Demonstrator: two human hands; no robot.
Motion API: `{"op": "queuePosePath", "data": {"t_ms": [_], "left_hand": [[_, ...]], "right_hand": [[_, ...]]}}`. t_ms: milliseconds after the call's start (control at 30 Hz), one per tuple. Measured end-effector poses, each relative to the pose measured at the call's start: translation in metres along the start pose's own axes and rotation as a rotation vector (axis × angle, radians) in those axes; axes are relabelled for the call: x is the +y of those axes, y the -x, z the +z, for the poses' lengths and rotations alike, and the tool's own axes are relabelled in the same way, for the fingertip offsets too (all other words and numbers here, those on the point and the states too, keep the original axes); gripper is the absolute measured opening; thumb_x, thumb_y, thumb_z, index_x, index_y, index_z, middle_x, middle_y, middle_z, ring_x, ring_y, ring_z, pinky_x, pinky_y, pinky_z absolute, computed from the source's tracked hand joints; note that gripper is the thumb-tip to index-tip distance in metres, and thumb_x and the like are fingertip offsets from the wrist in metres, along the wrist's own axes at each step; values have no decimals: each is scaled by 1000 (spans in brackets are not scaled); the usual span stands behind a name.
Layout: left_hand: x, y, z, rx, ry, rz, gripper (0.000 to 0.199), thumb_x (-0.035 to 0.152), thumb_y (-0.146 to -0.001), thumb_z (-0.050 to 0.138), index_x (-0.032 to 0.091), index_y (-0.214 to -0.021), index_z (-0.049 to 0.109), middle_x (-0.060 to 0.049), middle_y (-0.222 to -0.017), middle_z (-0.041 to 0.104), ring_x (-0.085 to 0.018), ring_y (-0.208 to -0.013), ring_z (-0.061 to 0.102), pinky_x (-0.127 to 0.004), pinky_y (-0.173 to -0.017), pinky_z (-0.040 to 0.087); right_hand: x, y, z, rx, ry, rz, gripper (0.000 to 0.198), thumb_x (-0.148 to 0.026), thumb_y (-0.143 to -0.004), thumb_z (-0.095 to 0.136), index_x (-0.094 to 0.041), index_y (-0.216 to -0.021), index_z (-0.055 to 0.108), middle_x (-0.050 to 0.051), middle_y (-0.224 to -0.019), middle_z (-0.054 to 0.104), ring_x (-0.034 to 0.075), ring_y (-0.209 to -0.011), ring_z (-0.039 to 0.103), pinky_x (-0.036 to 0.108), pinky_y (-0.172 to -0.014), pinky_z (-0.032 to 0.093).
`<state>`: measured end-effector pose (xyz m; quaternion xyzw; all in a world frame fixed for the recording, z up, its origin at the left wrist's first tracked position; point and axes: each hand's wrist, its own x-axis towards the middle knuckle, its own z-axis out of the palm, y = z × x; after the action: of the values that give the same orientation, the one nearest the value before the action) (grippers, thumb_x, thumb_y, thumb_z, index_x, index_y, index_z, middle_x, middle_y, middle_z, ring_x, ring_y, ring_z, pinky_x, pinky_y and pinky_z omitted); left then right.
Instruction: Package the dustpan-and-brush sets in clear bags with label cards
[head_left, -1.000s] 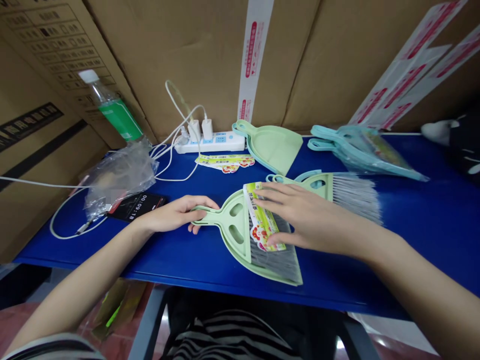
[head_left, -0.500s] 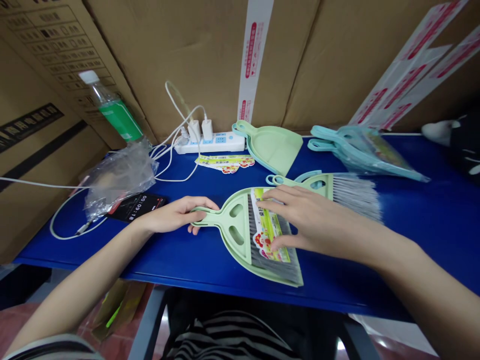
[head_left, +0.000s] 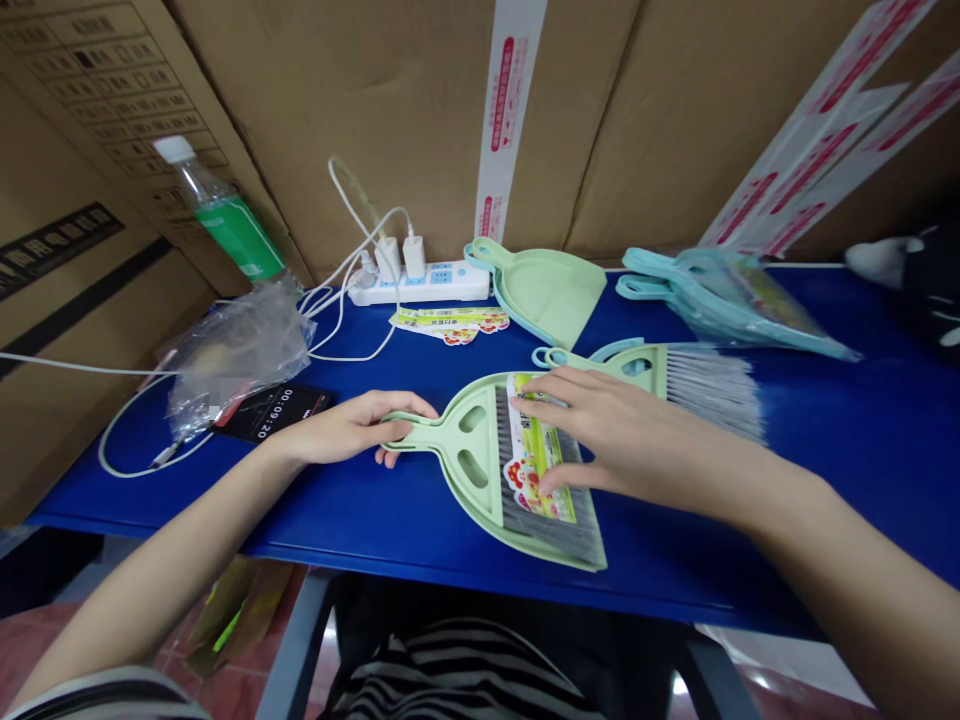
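Observation:
A pale green hand brush [head_left: 472, 430] with grey bristles lies on a matching green dustpan [head_left: 517, 549]. Both handles sit one over the other, and my left hand [head_left: 360, 428] is closed round them. Across the bristles rests a printed card label [head_left: 536, 460] in yellow-green and white with red cartoon figures. My right hand [head_left: 600, 430] lies over the label from the right, fingers spread, fingertips on or just above its surface. Behind it a second green brush [head_left: 637, 368] with grey bristles lies partly covered by my hand, a blue handle beneath it.
Toward the back are a green dustpan [head_left: 551, 285] stacked on a blue one, a bagged blue dustpan set [head_left: 735, 300], loose card labels [head_left: 450, 322] and a power strip [head_left: 450, 284] with white cables. A bottle [head_left: 236, 235], plastic bag [head_left: 240, 340] and phone [head_left: 274, 412] are left. Cardboard walls stand behind.
The label has shifted very slightly on the bristles under my right hand, its lower end moving left. My left hand keeps its hold on the handles. The phone's timer has advanced.

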<state>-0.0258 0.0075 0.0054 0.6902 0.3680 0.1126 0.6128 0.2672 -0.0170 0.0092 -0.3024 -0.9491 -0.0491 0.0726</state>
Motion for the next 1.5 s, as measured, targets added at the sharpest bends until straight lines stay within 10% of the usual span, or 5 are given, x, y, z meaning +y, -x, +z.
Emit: {"op": "queuePosePath", "data": {"t_ms": [733,1500], "left_hand": [[-1,0,1,-15,18,3,29,37,-90,57,16,-110,58,3,-76,55,-8,-58,52,-21,-54,46],[-2,1,1,-17,0,6,29,38,-91,56,17,-111,58,3,-76,54,-8,-59,52,-21,-55,48]], "right_hand": [[3,-10,13,157,207,-34,45,-25,-98,43,-18,-143,45,7,-92,65,21,-81,62,33,-74,48],[0,-12,10,172,377,-98,43,-1,-90,39,-18,-124,58,6,-83,63,20,-75,59,30,-69,44]]}}
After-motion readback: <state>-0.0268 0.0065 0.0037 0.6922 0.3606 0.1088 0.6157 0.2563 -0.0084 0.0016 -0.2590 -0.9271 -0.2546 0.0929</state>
